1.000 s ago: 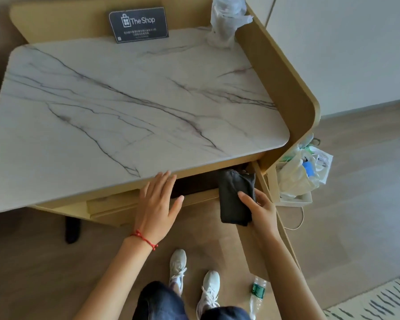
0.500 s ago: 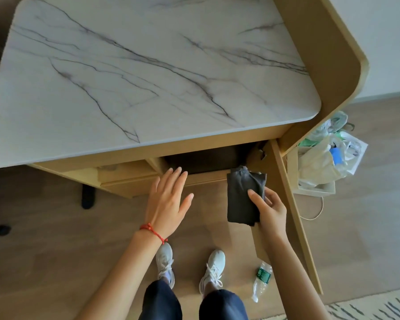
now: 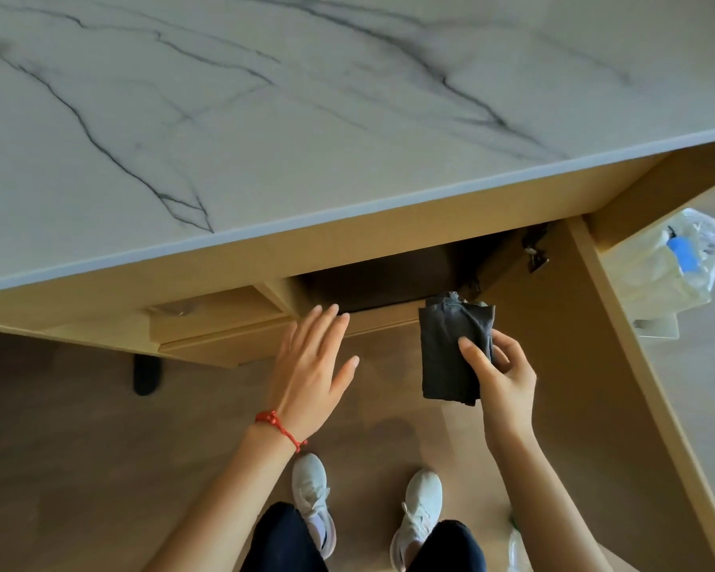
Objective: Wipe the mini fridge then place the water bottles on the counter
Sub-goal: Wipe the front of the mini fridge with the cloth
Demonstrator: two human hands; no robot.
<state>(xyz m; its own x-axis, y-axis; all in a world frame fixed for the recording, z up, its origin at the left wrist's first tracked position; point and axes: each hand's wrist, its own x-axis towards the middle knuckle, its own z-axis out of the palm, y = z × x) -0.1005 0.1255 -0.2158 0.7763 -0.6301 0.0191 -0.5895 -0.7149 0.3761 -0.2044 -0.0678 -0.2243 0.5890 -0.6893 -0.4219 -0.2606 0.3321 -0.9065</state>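
My right hand (image 3: pixel 502 375) holds a folded dark grey cloth (image 3: pixel 450 348) just below the front edge of the white marble counter (image 3: pixel 265 117). My left hand (image 3: pixel 312 365) hovers flat with fingers spread, holding nothing, left of the cloth. Behind both hands a dark opening (image 3: pixel 380 278) under the counter shows the mini fridge's top edge; the rest of it is hidden. The open wooden cabinet door (image 3: pixel 595 365) stands to the right of my right hand. A water bottle (image 3: pixel 519 547) lies on the floor by my right foot, mostly hidden by my forearm.
A white bin with a plastic bag (image 3: pixel 677 266) sits on the floor right of the cabinet. A wooden drawer front (image 3: pixel 219 324) projects left of the opening. My white shoes (image 3: pixel 310 489) stand on the wooden floor. A black furniture foot (image 3: pixel 147 373) is at left.
My head has leaned in and down, so the counter edge and opening look closer. Both hands have stayed in front of the opening, cloth still in the right hand.
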